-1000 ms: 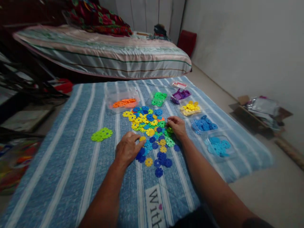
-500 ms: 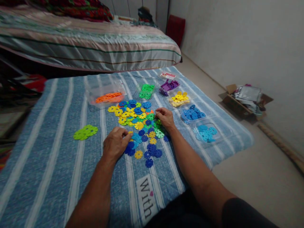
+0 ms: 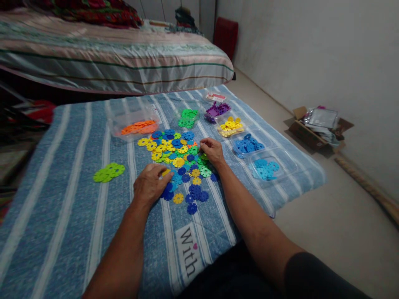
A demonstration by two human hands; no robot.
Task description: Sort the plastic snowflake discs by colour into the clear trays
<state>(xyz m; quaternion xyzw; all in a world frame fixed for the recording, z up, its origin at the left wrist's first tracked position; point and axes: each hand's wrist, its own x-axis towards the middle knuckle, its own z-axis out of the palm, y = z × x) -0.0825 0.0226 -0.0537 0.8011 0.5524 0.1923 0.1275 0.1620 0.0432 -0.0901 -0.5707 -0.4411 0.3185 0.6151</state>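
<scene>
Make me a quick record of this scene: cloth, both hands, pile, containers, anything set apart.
cloth: blue with white stripes
left hand: at pile's left edge, yellow disc at fingertips
right hand: at pile's right edge, fingertips together; grip unclear
pile: mixed-colour notched discs
clear plastic containers: orange, green, purple, yellow, blue, light-blue pieces
set apart: lime-green discs, left of left hand

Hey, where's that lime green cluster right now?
In the head view, the lime green cluster lies at the left on the striped cloth, apart from the mixed pile and left of the left hand.
</scene>
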